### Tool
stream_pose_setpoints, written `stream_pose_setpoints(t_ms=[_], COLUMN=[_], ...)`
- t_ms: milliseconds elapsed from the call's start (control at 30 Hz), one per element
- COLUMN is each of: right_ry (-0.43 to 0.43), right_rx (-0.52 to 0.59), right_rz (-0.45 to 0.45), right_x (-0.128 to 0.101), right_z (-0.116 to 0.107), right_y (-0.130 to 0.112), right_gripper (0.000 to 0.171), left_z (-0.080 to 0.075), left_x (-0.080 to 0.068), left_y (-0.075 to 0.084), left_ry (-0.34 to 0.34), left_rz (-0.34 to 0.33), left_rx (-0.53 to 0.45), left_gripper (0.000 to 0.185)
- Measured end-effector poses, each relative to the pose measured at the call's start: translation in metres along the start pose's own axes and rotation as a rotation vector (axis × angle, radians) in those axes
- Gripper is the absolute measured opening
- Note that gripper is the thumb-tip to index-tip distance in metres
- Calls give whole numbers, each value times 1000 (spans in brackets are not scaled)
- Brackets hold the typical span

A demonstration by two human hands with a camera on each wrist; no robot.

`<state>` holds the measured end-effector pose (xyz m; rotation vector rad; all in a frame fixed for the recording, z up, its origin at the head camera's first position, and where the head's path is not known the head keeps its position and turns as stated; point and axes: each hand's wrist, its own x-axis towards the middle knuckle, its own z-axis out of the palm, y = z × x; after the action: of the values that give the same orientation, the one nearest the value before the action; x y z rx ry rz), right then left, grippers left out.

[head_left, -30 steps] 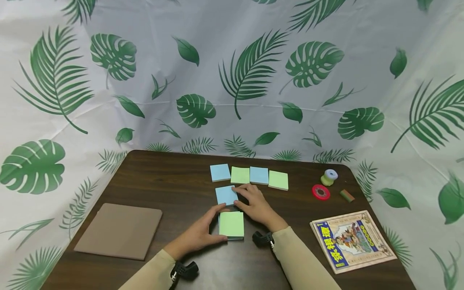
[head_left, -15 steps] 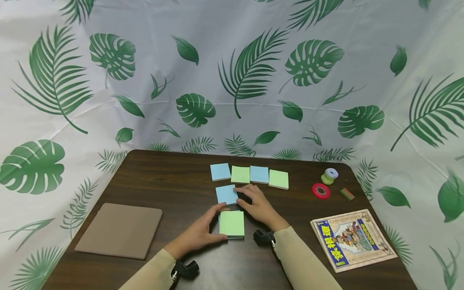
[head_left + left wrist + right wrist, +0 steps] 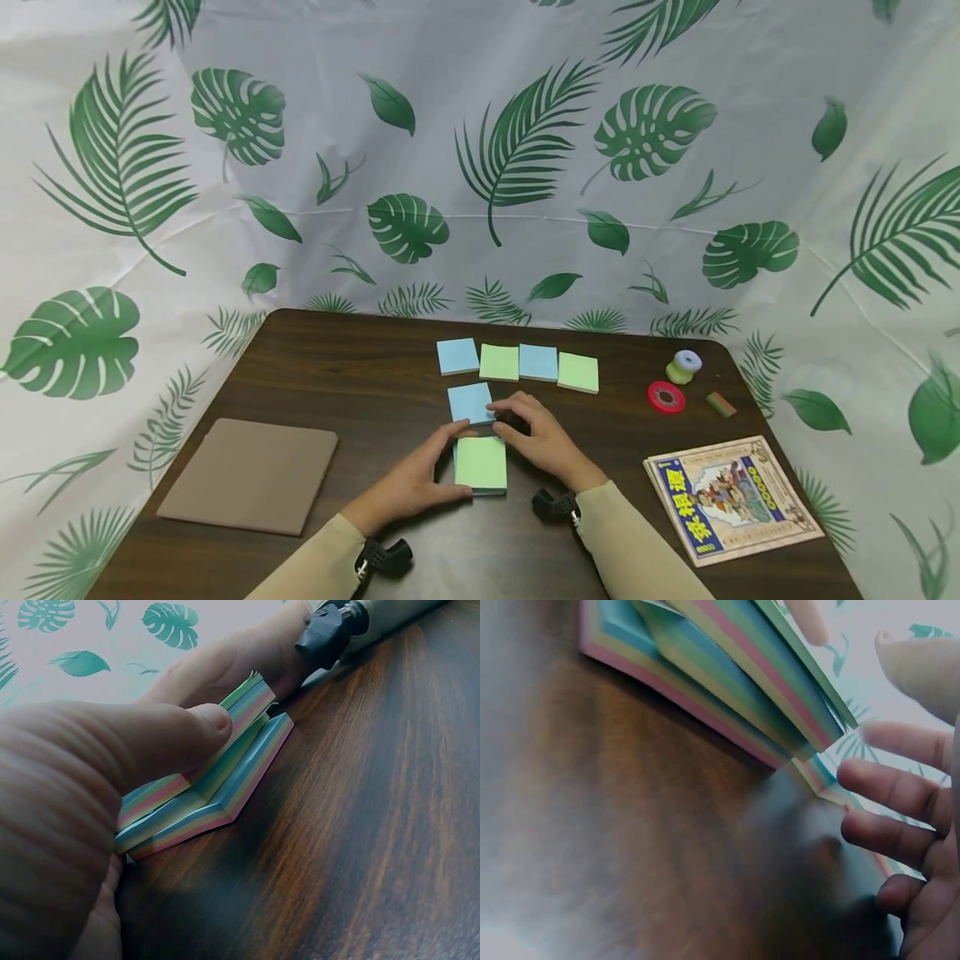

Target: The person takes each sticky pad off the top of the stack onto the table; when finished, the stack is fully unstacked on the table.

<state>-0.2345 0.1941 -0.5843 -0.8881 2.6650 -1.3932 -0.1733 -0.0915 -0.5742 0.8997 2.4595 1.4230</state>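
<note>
A pile of sticky note pads, with a green pad (image 3: 481, 463) on top, lies in front of the person. The left hand (image 3: 411, 483) holds the pile from its left side, thumb at the near corner and index finger at the far one. In the left wrist view, the thumb (image 3: 180, 735) presses against the striped edges of the stacked pads (image 3: 225, 780), which sit askew. Just beyond the pile lies a single blue sticky note pad (image 3: 469, 403). The right hand (image 3: 543, 437) hovers at that pad's right edge, fingers loosely bent with a gap to the thumb.
Behind is a row of several blue and green sticky note pads (image 3: 499, 362). A brown board (image 3: 251, 475) lies left. On the right are a comic book (image 3: 731, 500), a red ring-shaped item (image 3: 666, 397), a blue-and-green spool-like item (image 3: 683, 367) and a small striped block (image 3: 721, 405).
The right hand has drawn back slightly to the right and toward the person, its fingers coming off the blue pad. The left hand and the pile stay in place.
</note>
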Motion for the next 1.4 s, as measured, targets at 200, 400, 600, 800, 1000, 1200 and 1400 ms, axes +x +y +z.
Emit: stream_pose_setpoints(t_ms=[200,400,600,800,1000,1200,1400], right_ry=[-35,-91,-137,-190,-216,-216,-197], right_rx=[31,40,-19,-169,-193,-179,-154], right_rz=[14,-2,-66,-82,-62,-72,-78], right_x=[-12,-26,-32,-30,-28,-30,-30], right_z=[-1,-3,-2,-1,0,0,-1], right_y=[-3,-8,-10,-10,-12,-10,-9], right_gripper=[49,69,101,110,91,83,80], left_z=[0,1,1,1,1,1,2], left_x=[0,0,0,1,1,-1,0], left_y=[0,-2,-4,-5,-5,-3,-2], left_ry=[2,-4,3,15,15,-1,2], left_rz=[-5,-2,3,10,14,-17,8], left_rx=[-11,-14,-8,11,5,-6,17], left_gripper=[102,101,101,102,103,105,104])
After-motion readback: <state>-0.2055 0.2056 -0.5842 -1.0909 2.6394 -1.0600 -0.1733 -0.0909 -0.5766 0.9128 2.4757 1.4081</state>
